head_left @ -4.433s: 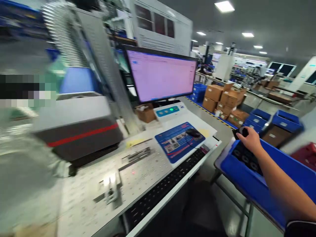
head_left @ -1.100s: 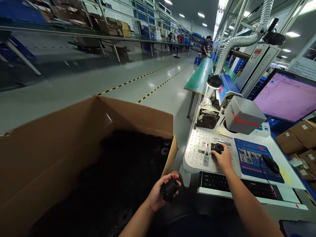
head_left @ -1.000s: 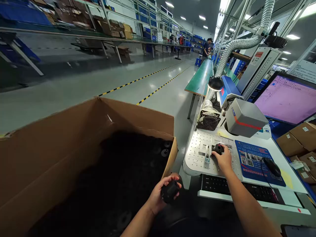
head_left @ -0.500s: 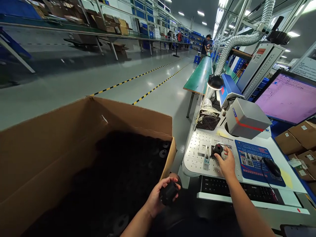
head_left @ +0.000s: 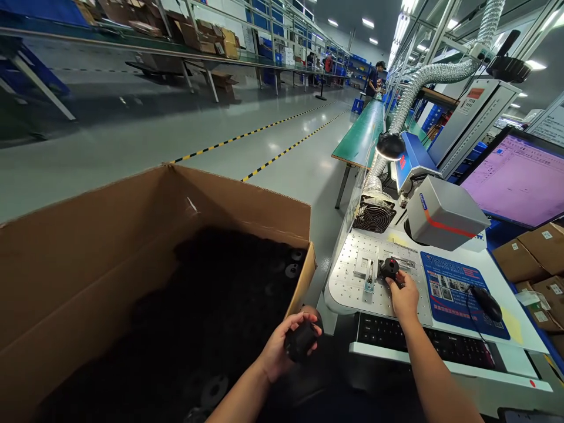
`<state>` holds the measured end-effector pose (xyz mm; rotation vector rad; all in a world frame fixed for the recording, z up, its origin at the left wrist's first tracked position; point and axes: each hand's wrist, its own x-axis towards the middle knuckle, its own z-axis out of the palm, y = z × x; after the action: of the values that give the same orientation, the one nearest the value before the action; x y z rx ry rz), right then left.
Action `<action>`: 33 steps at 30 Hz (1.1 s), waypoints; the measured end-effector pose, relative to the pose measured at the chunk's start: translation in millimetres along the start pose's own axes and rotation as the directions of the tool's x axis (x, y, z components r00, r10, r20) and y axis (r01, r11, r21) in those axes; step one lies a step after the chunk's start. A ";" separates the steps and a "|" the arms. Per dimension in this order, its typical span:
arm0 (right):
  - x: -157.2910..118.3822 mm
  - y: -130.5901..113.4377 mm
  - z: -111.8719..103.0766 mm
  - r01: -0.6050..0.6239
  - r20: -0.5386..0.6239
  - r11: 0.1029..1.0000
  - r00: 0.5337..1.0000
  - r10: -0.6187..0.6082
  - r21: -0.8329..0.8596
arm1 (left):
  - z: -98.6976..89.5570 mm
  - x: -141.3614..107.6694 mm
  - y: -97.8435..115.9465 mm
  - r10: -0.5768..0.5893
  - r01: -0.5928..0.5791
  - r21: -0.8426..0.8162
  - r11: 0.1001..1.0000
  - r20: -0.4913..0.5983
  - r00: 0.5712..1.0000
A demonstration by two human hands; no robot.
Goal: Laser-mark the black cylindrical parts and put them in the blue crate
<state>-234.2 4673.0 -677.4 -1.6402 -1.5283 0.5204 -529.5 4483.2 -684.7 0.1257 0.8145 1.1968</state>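
Observation:
My left hand [head_left: 282,345], beside the right wall of the cardboard box [head_left: 247,207], has its fingers closed round a black cylindrical part [head_left: 301,342]. Just behind those fingers shows a brownish rounded thing that I cannot make out. On the perforated metal plate [head_left: 346,281], a second black cylindrical part [head_left: 389,268] sits at a small metal fixture [head_left: 369,276], a red spot on its face. My right hand [head_left: 405,298] pinches this part at its lower right side. Many dark parts [head_left: 215,390] fill the box, mostly lost in shadow.
Above the plate hangs a grey machine head [head_left: 447,214], near a fan [head_left: 374,216] and a flexible silver duct [head_left: 408,97]. To the right are a blue mat [head_left: 458,288], a mouse [head_left: 487,302] and a monitor [head_left: 520,176]. A keyboard [head_left: 379,338] lies in front. A person [head_left: 372,82] stands far off.
My right hand's fingers have come in from a wider spread and closed on the part at the fixture. My left hand keeps its hold. The view has shifted slightly.

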 end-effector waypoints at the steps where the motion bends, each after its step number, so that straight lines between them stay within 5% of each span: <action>1: -0.1 1.0 0.4 0.011 -0.003 1.000 1.000 -0.011 -0.004 | -0.5 0.2 -0.3 -0.001 0.001 -0.001 1.000 -0.001 1.000; 13: -11.4 -13.3 -13.7 0.096 -0.021 0.994 0.995 -0.097 -0.054 | -3.0 1.4 0.1 -0.012 0.012 0.007 1.000 -0.029 1.000; 23: -113.6 10.5 -92.4 0.089 -0.068 0.993 0.993 -0.095 -0.083 | 1.9 0.3 1.0 -0.032 0.032 0.007 0.999 0.031 0.999; 28: -158.2 29.8 -87.2 0.131 0.070 0.989 0.990 -0.126 -0.066 | 2.9 3.3 0.7 -0.067 0.064 0.057 0.996 0.051 0.996; 33: -164.8 35.3 -76.2 0.190 0.079 0.978 0.980 -0.184 -0.085 | -0.5 4.6 -1.5 -0.061 0.056 0.072 0.996 0.066 0.996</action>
<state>-183.7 4496.3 -697.8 -1.5405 -1.7619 0.4143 -528.1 4486.3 -688.1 0.1979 0.7951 1.1033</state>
